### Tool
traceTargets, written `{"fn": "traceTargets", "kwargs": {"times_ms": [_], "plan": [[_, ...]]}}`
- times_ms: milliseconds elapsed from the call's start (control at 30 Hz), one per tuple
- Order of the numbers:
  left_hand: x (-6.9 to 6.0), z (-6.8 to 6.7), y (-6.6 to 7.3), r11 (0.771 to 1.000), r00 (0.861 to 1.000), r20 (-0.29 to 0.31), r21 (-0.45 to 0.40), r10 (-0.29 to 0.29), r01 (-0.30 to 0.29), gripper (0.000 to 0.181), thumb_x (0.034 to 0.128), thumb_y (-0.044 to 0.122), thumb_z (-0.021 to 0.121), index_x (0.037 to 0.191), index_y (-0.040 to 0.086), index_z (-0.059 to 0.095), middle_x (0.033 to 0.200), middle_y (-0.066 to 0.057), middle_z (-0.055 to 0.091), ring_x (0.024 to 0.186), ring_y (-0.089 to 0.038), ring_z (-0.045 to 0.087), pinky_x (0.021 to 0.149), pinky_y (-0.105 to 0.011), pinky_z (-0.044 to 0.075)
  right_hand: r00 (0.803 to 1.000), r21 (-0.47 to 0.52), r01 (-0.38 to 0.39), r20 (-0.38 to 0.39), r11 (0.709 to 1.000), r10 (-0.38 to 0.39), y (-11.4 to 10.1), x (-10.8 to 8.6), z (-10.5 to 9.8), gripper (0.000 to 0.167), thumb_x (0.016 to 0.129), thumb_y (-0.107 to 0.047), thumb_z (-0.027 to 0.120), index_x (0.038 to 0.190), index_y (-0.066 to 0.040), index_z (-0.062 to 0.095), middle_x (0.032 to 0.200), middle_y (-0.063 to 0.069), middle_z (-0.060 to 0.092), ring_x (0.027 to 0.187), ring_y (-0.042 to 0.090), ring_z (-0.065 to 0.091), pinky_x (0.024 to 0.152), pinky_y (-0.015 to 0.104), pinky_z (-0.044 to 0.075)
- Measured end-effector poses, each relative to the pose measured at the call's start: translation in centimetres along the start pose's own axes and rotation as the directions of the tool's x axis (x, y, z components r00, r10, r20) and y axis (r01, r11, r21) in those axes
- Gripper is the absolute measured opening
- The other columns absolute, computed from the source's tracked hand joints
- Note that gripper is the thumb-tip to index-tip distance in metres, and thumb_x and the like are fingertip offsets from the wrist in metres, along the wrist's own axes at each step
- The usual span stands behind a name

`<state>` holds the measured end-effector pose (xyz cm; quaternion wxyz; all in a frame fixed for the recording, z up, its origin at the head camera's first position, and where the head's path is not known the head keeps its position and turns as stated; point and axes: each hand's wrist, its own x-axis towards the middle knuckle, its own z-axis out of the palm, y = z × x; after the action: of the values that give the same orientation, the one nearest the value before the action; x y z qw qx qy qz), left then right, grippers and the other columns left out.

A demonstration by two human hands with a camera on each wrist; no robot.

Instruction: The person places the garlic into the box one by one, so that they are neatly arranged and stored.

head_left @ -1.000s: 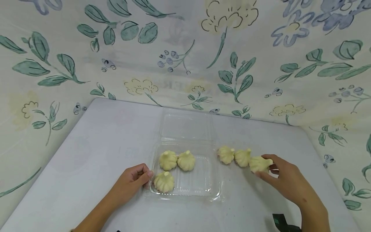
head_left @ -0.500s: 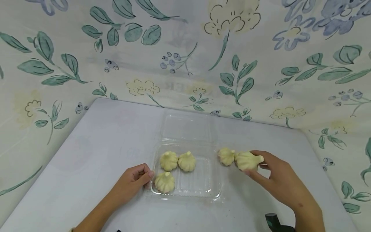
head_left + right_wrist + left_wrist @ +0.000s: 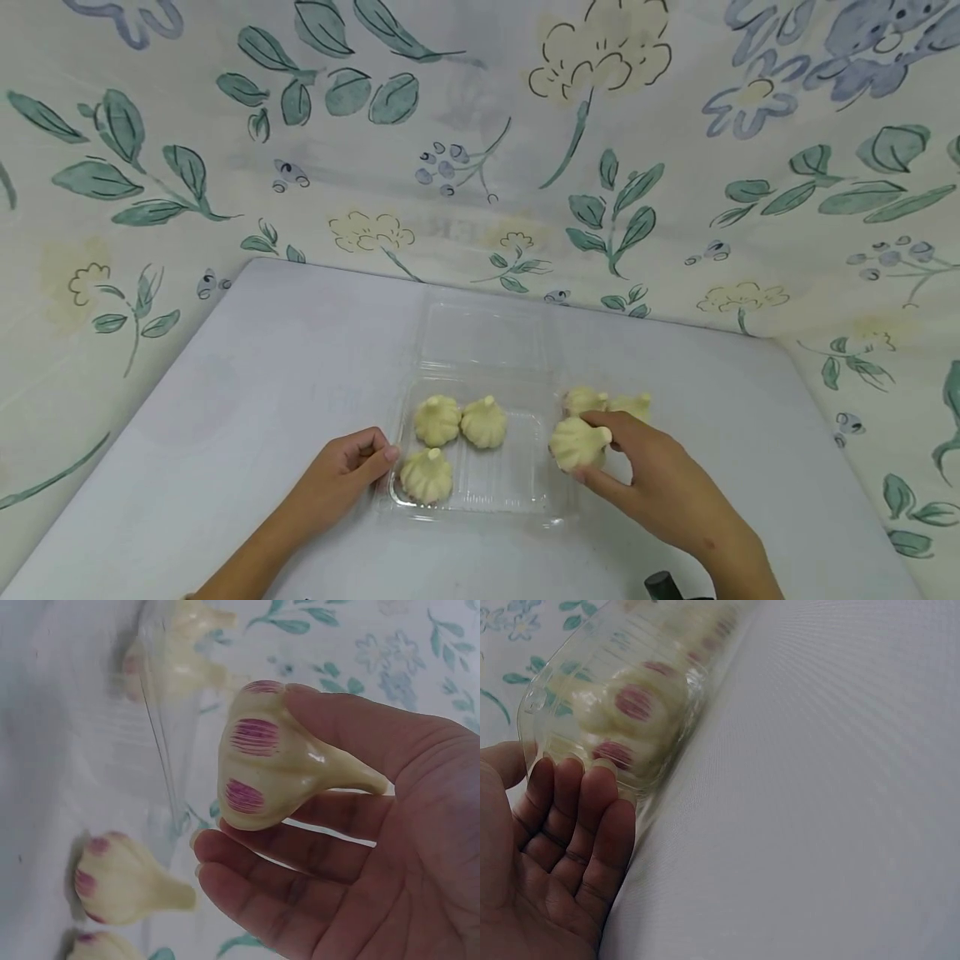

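Note:
A clear plastic clamshell container [image 3: 510, 479] lies with its lid folded back on the table. Three cream garlic bulbs sit inside: one at the back left [image 3: 437, 421], one beside it [image 3: 483, 422] and one at the front left [image 3: 426, 476]. My left hand [image 3: 341, 471] pinches the container's left rim between thumb and fingers. Between thumb and fingertips, my right hand [image 3: 660, 483] holds another garlic bulb [image 3: 262, 761] with purple streaks, at the container's right edge. Two more bulbs stand behind that hand, a left one [image 3: 583, 400] and a partly hidden right one [image 3: 632, 406].
The white table [image 3: 300, 333] extends to both sides of the container. Behind it hangs a flower-patterned cloth [image 3: 480, 125]. The transparent lid [image 3: 487, 333] lies toward the table's back edge. A dark object [image 3: 663, 586] shows by the right wrist.
My right hand has carried its garlic bulb leftward, past the two loose bulbs and up to the container's right side. My left hand has stayed on the rim.

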<state>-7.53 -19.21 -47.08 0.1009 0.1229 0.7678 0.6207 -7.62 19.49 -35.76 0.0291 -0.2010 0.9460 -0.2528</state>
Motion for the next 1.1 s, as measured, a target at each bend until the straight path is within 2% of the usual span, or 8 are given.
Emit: {"fn": "traceTargets", "kwargs": {"times_ms": [167, 300, 433, 533, 767, 967, 1100], "plan": [[0.0, 0.0, -0.1, 1.000, 1.000, -0.006, 0.009, -0.003, 0.003, 0.026, 0.1073, 0.022, 0.062, 0.086, 0.008, 0.059, 0.073, -0.003, 0.059, 0.065, -0.015, 0.055, 0.063, -0.028, 0.046, 0.999, -0.004, 0.014, 0.039, 1.000, -0.014, -0.6, 0.7, 1.5, 0.057, 0.092, -0.032, 0.084, 0.141, -0.014, 0.061, 0.140, -0.005, 0.062, 0.120, 0.014, 0.065, 0.094, 0.036, 0.056], [0.0, 0.0, -0.1, 1.000, 1.000, -0.009, 0.012, 0.000, 0.001, 0.025, 0.1072, 0.022, 0.062, 0.086, 0.009, 0.060, 0.073, -0.002, 0.059, 0.065, -0.014, 0.055, 0.063, -0.028, 0.046, 0.998, -0.012, 0.050, 0.035, 0.999, -0.050, -1.0, 1.2, 2.5, 0.058, 0.094, -0.038, 0.081, 0.142, -0.014, 0.061, 0.140, -0.003, 0.063, 0.123, 0.018, 0.063, 0.097, 0.041, 0.055], [0.0, 0.0, -0.1, 1.000, 1.000, -0.007, 0.010, 0.001, -0.001, 0.025, 0.1074, 0.022, 0.062, 0.086, 0.009, 0.060, 0.073, -0.001, 0.059, 0.065, -0.014, 0.055, 0.063, -0.028, 0.047, 0.996, -0.013, 0.082, 0.027, 0.997, -0.081, -1.5, 1.6, 3.2, 0.055, 0.095, -0.038, 0.079, 0.142, -0.016, 0.060, 0.139, -0.005, 0.063, 0.124, 0.018, 0.062, 0.098, 0.045, 0.053], [0.0, 0.0, 0.0, 1.000, 1.000, -0.007, 0.013, 0.001, -0.001, 0.025, 0.1074, 0.022, 0.062, 0.086, 0.009, 0.060, 0.073, 0.000, 0.059, 0.065, -0.013, 0.055, 0.063, -0.028, 0.047, 0.994, -0.010, 0.095, 0.046, 0.995, -0.095, -1.8, 1.9, 3.8, 0.054, 0.095, -0.037, 0.079, 0.142, -0.016, 0.061, 0.139, -0.006, 0.063, 0.124, 0.018, 0.063, 0.098, 0.044, 0.054], [0.0, 0.1, 0.1, 1.000, 1.000, 0.000, 0.008, -0.002, 0.002, 0.025, 0.1075, 0.022, 0.062, 0.086, 0.009, 0.060, 0.071, -0.001, 0.060, 0.063, -0.015, 0.054, 0.062, -0.028, 0.045, 0.990, 0.034, 0.071, 0.122, 0.997, -0.075, -2.3, 2.5, 5.5, 0.059, 0.094, -0.039, 0.080, 0.144, -0.014, 0.058, 0.140, -0.004, 0.062, 0.117, 0.012, 0.065, 0.095, 0.036, 0.055], [0.0, 0.1, 0.2, 1.000, 1.000, -0.008, 0.023, -0.007, 0.007, 0.026, 0.1074, 0.023, 0.062, 0.086, 0.009, 0.060, 0.071, -0.001, 0.059, 0.063, -0.014, 0.054, 0.062, -0.028, 0.045, 0.982, 0.048, 0.125, 0.137, 0.991, -0.130, -2.4, 2.9, 6.5, 0.057, 0.098, -0.041, 0.076, 0.142, -0.011, 0.058, 0.140, -0.001, 0.063, 0.114, 0.012, 0.065, 0.095, 0.037, 0.055], [0.0, 0.1, 0.3, 1.000, 1.000, -0.009, 0.027, -0.011, 0.011, 0.025, 0.1073, 0.023, 0.062, 0.086, 0.009, 0.060, 0.072, -0.002, 0.059, 0.064, -0.015, 0.055, 0.063, -0.028, 0.046, 0.978, 0.040, 0.141, 0.150, 0.989, -0.146, -2.4, 3.3, 7.0, 0.057, 0.098, -0.042, 0.076, 0.141, -0.010, 0.059, 0.139, 0.001, 0.064, 0.122, 0.015, 0.063, 0.100, 0.040, 0.053]]}}
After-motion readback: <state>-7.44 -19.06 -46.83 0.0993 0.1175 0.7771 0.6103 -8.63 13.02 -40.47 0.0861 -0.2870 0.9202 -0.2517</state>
